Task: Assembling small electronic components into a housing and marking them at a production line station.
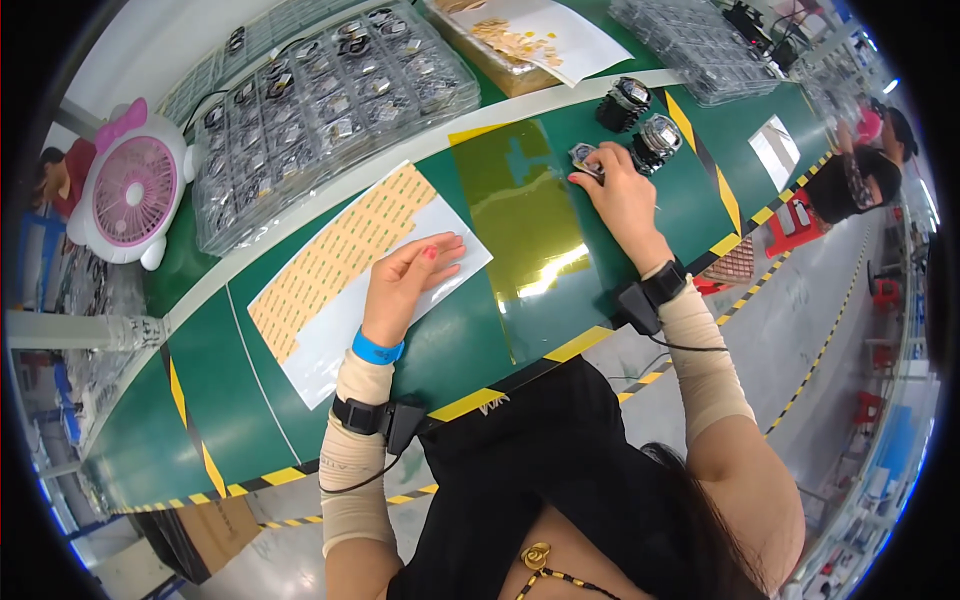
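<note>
My right hand (625,195) reaches over the green work table and grips a small black-and-silver part (584,158) between thumb and fingers. Beside it stand two stacks of similar round dark parts, a farther stack (624,104) and a nearer stack (659,138) close to my fingers. My left hand (402,283) is over a white sheet (345,345) carrying rows of tan stickers (345,250) with green marks. Its fingers are loosely stretched, with the thumb close to them, and I see nothing in it. Between my hands lies a glossy yellow-green film (520,215).
Clear trays (335,100) filled with small parts stand at the back left, beside a pink-and-white fan (135,190). A box (505,75) with tan scraps on paper is behind. More clear trays (690,50) sit back right. Striped tape (580,344) edges the table; another person (860,185) is far right.
</note>
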### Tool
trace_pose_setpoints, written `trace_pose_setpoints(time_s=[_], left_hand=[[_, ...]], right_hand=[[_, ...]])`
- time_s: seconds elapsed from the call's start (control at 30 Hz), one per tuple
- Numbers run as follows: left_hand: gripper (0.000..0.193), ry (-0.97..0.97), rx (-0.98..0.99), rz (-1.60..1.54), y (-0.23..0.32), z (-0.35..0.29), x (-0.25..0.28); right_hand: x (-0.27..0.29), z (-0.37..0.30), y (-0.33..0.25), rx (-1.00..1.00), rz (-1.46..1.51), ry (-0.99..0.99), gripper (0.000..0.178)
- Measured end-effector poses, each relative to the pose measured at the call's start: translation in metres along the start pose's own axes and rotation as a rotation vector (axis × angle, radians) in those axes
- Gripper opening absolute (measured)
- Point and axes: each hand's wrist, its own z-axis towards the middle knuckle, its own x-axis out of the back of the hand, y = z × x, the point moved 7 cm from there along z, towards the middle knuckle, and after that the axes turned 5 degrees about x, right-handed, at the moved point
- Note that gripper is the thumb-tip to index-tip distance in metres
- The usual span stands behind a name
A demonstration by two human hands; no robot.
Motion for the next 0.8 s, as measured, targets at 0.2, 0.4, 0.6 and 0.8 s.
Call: trace_pose_setpoints(time_s=[0.2,0.4,0.6,0.8], left_hand=[[0.049,0.107,-0.308,1.345,0.020,-0.028,-0.030],[0.058,-0.100,-0.255,1.608,0.012,-0.033,-0.011],[0.053,-0.096,-0.353,1.635,0.017,-0.030,-0.011],[0.044,0.073,-0.644,1.539,0.078,-0.009,-0.013]], right_hand=[[0.018,-0.043,-0.060,0.251,0.153,-0.143,0.034],[0.000,-0.042,-0.060,0.371,0.242,-0.359,0.038],[-0.008,-0.031,-0.060,0.413,0.247,-0.334,0.038],[0.001,-0.029,-0.074,0.355,0.185,-0.268,0.035]])
